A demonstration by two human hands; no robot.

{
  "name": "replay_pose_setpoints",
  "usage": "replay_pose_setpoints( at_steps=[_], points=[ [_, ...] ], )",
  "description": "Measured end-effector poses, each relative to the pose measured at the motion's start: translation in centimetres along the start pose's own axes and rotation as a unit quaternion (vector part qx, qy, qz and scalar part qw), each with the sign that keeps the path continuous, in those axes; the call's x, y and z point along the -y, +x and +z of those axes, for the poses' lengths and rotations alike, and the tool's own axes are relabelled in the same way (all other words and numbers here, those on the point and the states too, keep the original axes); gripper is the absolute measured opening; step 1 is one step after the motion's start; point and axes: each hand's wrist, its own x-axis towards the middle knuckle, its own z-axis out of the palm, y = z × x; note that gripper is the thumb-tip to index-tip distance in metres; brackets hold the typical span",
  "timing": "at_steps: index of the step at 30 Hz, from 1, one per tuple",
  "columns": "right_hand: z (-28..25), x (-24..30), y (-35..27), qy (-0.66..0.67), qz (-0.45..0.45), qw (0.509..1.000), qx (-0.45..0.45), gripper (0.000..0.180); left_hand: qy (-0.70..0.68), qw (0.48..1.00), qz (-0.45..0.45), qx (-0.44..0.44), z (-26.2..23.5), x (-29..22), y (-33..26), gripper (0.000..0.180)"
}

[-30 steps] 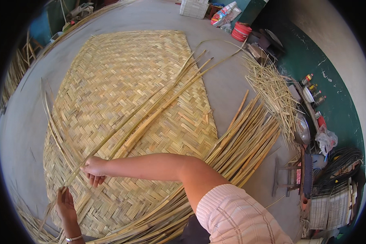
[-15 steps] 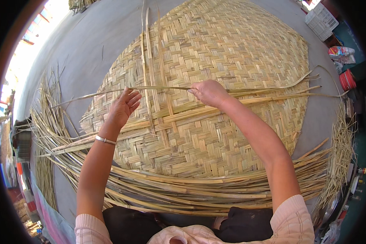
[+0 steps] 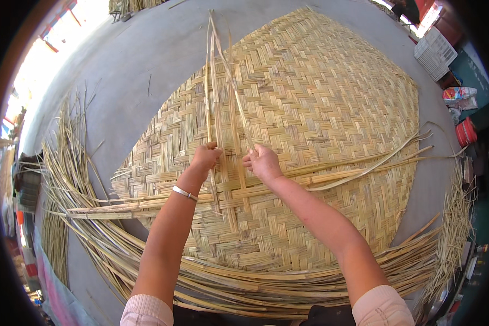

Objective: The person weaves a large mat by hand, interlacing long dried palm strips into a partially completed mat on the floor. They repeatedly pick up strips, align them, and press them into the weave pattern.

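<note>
A large mat (image 3: pixel 320 108) woven from flat straw-coloured reed strips lies on the floor before me. My right hand (image 3: pixel 263 164) pinches the lower end of a reed strip (image 3: pixel 235 81), which slants up and left past the mat's far left edge. Beside it, my left hand (image 3: pixel 205 156) is closed around upright reed strips (image 3: pixel 207 103) at the mat's left part; its fingers partly hide which ones. Below both hands, a band of crosswise strips (image 3: pixel 130 205) lies over the mat. One loose strip (image 3: pixel 375 167) curves away to the right.
A thick bundle of long reeds (image 3: pixel 244 283) lies between me and the mat. More loose reeds (image 3: pixel 73 146) are piled at the left, and thin straw (image 3: pixel 450 212) at the right. A white crate (image 3: pixel 436 53) and a red roll (image 3: pixel 465 132) stand at the far right.
Both hands have moved down and closer together. The strip formerly stretched level between them is no longer there; my right hand now holds a strip slanting away from me. My left fingers have closed.
</note>
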Motion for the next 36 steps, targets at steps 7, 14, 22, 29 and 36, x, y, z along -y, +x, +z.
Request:
replay_pose_setpoints(
  at_steps=[7, 14, 22, 29, 36],
  points=[
    [2.8, -1.2, 0.0, 0.005, 0.013, 0.999, -0.030, 0.032, -0.262, 0.965, -0.014, 0.032, -0.1, 0.5, -1.4, 0.019],
    [3.4, -2.3, -1.2, -0.183, -0.189, 0.963, -0.052, 0.028, -0.279, 0.957, 0.021, 0.078, -1.0, 0.8, -1.9, 0.015],
    [1.0, -0.8, -0.9, -0.260, -0.154, 0.953, 0.024, 0.020, -0.295, 0.954, 0.035, 0.045, -0.7, 0.8, -2.6, 0.025],
    [-1.7, 0.0, 0.7, -0.390, -0.108, 0.914, 0.028, 0.028, -0.286, 0.950, 0.019, -0.125, -1.4, 3.0, -3.5, 0.030],
    [-2.6, -0.6, 0.3, -0.446, -0.138, 0.881, 0.077, 0.035, -0.018, 0.985, -0.086, -0.150, -3.7, 3.9, -6.4, 0.022]
  ],
)
